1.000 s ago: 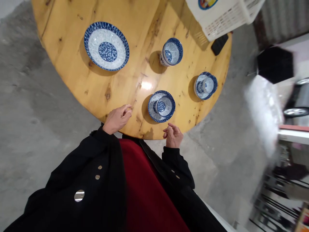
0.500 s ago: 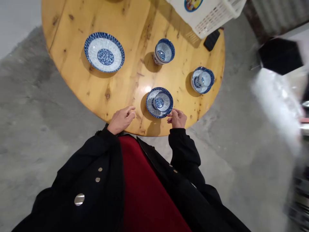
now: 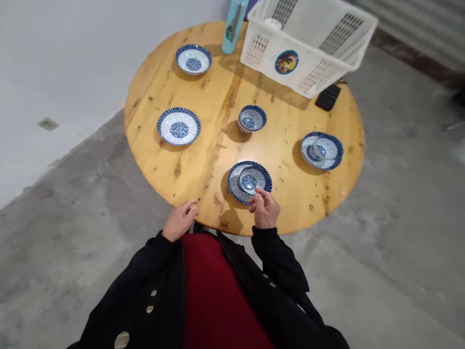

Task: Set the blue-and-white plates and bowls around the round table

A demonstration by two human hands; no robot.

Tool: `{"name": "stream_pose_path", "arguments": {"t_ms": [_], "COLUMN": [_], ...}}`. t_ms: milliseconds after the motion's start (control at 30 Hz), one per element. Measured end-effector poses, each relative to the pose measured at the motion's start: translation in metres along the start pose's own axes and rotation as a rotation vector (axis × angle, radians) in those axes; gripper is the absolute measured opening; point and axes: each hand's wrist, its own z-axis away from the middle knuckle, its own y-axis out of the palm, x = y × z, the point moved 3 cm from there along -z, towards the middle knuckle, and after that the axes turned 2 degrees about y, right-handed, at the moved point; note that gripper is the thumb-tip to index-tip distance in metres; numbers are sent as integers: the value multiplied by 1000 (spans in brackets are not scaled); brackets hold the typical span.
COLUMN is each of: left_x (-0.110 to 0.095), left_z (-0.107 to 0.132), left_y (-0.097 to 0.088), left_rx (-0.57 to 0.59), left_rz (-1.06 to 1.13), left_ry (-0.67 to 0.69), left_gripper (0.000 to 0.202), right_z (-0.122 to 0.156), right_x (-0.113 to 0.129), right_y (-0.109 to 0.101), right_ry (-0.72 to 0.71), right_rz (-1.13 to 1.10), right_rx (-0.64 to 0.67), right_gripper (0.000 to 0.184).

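A small blue-and-white bowl (image 3: 249, 182) stands in a patterned plate (image 3: 234, 187) near the table's front edge. My right hand (image 3: 266, 209) reaches over the plate's near rim, thumb and fingers pinched at the bowl's near right rim. To the left, my left hand (image 3: 180, 220) hovers by the table edge, holding nothing, its fingers loosely bent and apart. Further back is another bowl (image 3: 252, 118), which looks like a stack. On the right, a dish (image 3: 308, 146) carries a tilted-looking small bowl (image 3: 324, 149).
Two more patterned plates, a nearer one (image 3: 178, 127) and a farther one (image 3: 193, 60), lie on the left of the round wooden table (image 3: 203, 165). A white plastic basket (image 3: 305, 63), a turquoise bottle (image 3: 232, 29) and a black phone-like object (image 3: 328, 97) are at the back.
My view has tilted up, showing more of the table's far side. My right hand has moved from beside the plate onto the small bowl's rim. My left hand stays near the edge.
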Motion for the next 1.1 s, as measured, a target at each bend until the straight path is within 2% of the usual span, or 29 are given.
{"name": "stream_pose_path", "arguments": {"t_ms": [167,300,367,433,500,600,767,867,967,1100], "left_x": [13,15,16,18,21,27,56,80,98,109], "left_z": [18,8,-2,-11,-19,-28,-37,-40,-43,-54], "left_y": [-6,-19,-30,-45,-68,-117,-208,-254,-287,-314], "left_rx": [-16,-27,-2,41,72,44,-28,-46,-54,-16], "left_rz": [17,35,41,48,50,46,98,124,138,152], "left_ry": [-84,-40,4,39,59,88,68,35,0,-26], "left_gripper": [48,48,46,46,46,42,42,41,40,42], "right_z": [38,64,68,67,67,76,106,123,134,136], "right_x": [-11,-20,-20,-17,-10,1,11,13,18,30], "right_y": [60,95,108,121,138,174,255,303,339,368], "right_ry": [57,82,65,41,25,45,116,160,168,149], "right_rz": [-94,-64,-33,-2,19,-3,-70,-70,-63,-47], "right_rx": [239,434,462,435,391,320,280,299,322,291], "right_gripper": [37,38,37,35,34,34,40,41,39,34]}}
